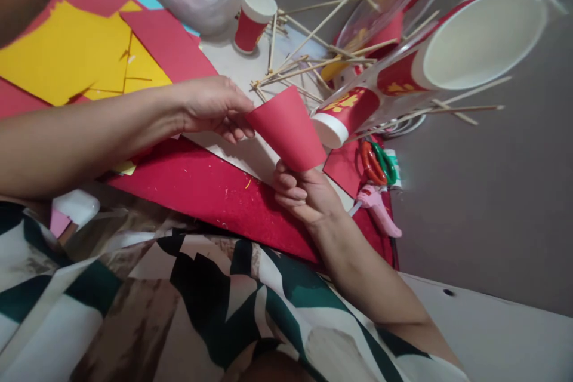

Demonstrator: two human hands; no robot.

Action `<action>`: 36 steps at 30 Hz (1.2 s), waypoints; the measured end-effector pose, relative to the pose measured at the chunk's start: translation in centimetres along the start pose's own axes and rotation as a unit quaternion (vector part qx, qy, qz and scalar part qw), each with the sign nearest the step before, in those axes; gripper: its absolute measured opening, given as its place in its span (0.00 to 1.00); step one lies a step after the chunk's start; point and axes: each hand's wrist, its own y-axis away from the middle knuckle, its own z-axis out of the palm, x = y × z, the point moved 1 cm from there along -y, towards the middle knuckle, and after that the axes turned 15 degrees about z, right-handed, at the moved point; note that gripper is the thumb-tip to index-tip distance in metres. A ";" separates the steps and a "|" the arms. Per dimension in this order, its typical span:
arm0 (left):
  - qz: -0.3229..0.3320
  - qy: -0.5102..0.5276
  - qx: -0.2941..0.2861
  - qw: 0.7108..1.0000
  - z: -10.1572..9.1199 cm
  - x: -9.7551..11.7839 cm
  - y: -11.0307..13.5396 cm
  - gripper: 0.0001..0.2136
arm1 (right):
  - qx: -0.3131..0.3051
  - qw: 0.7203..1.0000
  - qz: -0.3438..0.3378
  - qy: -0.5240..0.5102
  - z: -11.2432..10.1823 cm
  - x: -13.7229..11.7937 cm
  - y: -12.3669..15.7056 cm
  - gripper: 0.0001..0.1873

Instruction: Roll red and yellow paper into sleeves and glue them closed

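Note:
A red paper cone (286, 128) is held between both hands over the work surface. My left hand (215, 107) pinches its narrow upper end with closed fingers. My right hand (304, 191) grips the wide lower edge from below, fingers curled. Under the cone lie a white sheet (233, 74) and a large red paper sheet (210, 191).
A stack of red and white paper cups in a clear plastic sleeve (439, 54) lies to the right over several wooden sticks (313, 54). A single red cup (253, 18) stands behind. Yellow paper (67, 54) lies left. Scissors (378, 161) and a pink glue gun (380, 206) sit right.

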 end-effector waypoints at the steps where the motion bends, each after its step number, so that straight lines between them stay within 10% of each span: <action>1: 0.005 -0.006 0.004 1.000 0.0 0.1 0.0 0.07 | 0.003 1.000 -0.003 0.001 0.1 0.0 0.0 0.10; 9: 0.133 -0.075 -0.002 0.988 -0.1 3.1 1.8 0.05 | -0.033 0.997 -0.051 0.050 0.7 -0.2 -0.6 0.11; 20: 0.236 -0.250 -0.051 0.938 3.4 9.0 4.7 0.07 | 0.004 0.927 -0.309 0.213 0.5 -0.2 -0.2 0.18; 30: 0.356 -0.449 -0.057 0.818 7.1 12.0 6.4 0.07 | -0.095 0.953 -0.269 0.098 1.3 0.0 0.6 0.22; 36: 0.350 -0.433 -0.021 0.831 8.5 11.7 6.8 0.09 | -0.114 0.962 -0.244 0.044 1.8 -0.5 1.5 0.24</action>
